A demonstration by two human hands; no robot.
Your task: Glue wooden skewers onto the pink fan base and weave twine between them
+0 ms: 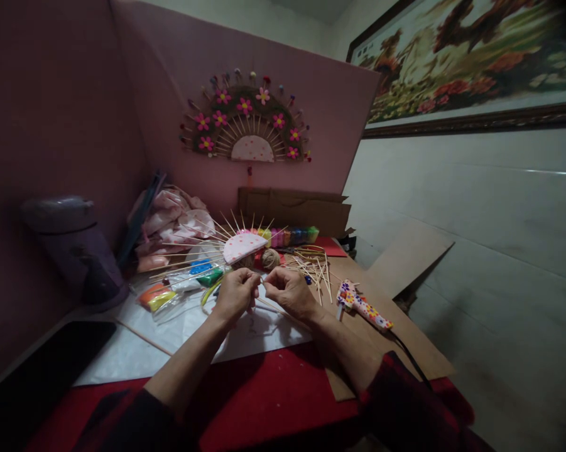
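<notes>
My left hand (239, 292) and my right hand (289, 290) meet over the white sheet (245, 344), fingertips pinched close together. Something small and thin passes between them, too fine to name. Just behind them stands a half-round white piece with pink dots (245, 247), thin wooden sticks fanning out from its edge. A ball of twine (270, 258) sits right behind my right hand. Left of my left hand lie packets of coloured clay (210, 277) and a bent yellow-green strip (210, 290).
Loose short sticks (321, 273) and a flower-patterned glue gun (364, 305) with a black cord lie on the brown board (396, 339) at right. A purple tumbler (78, 254) and a dark phone-like slab (51, 358) are at left. A flowered fan (252, 122) hangs on the pink panel behind.
</notes>
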